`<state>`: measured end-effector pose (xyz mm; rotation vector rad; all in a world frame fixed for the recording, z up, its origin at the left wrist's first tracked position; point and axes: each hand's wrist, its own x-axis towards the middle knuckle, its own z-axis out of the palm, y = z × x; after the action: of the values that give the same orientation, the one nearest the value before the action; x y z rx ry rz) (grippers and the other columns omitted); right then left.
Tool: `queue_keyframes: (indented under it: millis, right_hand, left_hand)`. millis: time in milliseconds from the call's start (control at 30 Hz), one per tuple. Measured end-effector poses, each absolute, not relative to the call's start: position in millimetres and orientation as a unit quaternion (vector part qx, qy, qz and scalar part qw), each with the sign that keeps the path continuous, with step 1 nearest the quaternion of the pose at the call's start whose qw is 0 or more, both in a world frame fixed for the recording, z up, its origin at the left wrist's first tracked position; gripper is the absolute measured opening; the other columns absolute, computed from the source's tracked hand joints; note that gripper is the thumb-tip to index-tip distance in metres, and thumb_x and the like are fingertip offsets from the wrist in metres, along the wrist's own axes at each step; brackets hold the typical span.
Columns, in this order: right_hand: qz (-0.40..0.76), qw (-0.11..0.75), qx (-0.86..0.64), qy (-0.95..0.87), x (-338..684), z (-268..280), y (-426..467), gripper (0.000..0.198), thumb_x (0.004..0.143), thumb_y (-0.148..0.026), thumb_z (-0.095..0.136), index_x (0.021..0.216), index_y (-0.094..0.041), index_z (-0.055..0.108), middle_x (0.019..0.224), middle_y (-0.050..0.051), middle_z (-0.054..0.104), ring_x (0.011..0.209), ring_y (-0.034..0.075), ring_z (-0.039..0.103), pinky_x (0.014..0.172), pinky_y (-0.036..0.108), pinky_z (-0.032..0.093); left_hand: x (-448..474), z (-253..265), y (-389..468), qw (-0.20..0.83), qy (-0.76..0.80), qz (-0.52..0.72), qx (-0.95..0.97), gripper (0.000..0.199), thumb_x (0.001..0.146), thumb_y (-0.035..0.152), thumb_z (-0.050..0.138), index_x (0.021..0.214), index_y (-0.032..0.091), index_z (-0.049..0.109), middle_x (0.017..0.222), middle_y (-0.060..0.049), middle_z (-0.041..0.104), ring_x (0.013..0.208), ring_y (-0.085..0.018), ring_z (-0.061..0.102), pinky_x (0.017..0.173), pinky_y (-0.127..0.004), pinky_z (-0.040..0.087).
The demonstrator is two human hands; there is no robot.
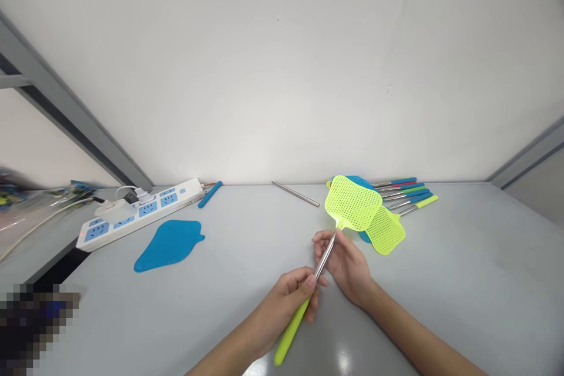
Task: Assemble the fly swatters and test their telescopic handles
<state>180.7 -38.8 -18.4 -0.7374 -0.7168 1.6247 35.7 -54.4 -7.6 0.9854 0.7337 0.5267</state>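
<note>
Nearest: lime handle (287,341) of a swatter (321,268), butt end toward the wearer. Left hand (288,296) closed round the swatter where handle meets steel rod (326,254), thumb on top. Right hand (350,267) in a light pinch at the rod's tip, by the neck of the lime head (352,202). Swatter slants up and away above the table (247,241), its head in front of the pile at right; contact with the pile can't be told. Fingers partly cover the joint, so its fit is unclear.

On handling, my judgement: left hand best as firm anchor; right close in at the neck, head in line with rod, pressure straight along it. Gripping by the thin mesh would likely flex it. A mild tug should test the joint.

Around: second lime head (385,232) at the pile. Leftward, loose rod (295,194) near the wall (282,88), blue head (170,247) flat, blue handle (210,194) just beside the power strip (168,201).
</note>
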Motion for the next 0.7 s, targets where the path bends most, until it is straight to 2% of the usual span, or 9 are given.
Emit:
queue_keyframes:
  millis: [200,367,467,700]
  right_hand:
    - [0.625,0.662,-0.353,-0.215,188,-24,-27,0.039,0.074,-0.052,0.035,0.079,-0.018,0.054,0.063,0.002,0.047,0.056,0.014,0.045,0.049,0.026,0.037]
    - [0.617,0.674,-0.36,-0.189,190,-27,-23,0.024,0.074,-0.042,0.045,0.078,-0.02,0.052,0.07,0.001,0.05,0.057,0.012,0.044,0.055,0.026,0.04]
    - [0.609,0.675,-0.366,-0.197,187,-27,-23,0.021,0.073,-0.039,0.048,0.079,-0.019,0.052,0.075,0.003,0.052,0.058,0.012,0.045,0.056,0.026,0.04]
    - [0.612,0.63,-0.387,-0.28,185,-23,-27,0.022,0.072,-0.037,0.051,0.078,-0.016,0.054,0.077,0.005,0.058,0.062,0.012,0.05,0.061,0.028,0.041]
  left_hand:
    - [36,-11,-54,0.77,0.366,0.239,0.465,0.033,0.076,0.042,0.042,0.087,0.013,0.054,0.059,0.002,0.045,0.049,-0.006,0.042,0.052,-0.02,0.031]
    - [35,-13,-55,0.794,0.362,0.215,0.439,0.035,0.076,0.044,0.04,0.092,0.015,0.051,0.06,0.002,0.043,0.044,-0.006,0.04,0.046,-0.02,0.03]
    - [35,-13,-57,0.831,0.341,0.176,0.404,0.036,0.077,0.045,0.038,0.098,0.018,0.047,0.061,0.002,0.043,0.041,-0.005,0.039,0.043,-0.02,0.029]
    - [32,-9,-56,0.85,0.37,0.142,0.349,0.035,0.073,0.051,0.04,0.09,0.02,0.047,0.054,0.007,0.027,0.036,-0.001,0.018,0.033,-0.015,0.008]
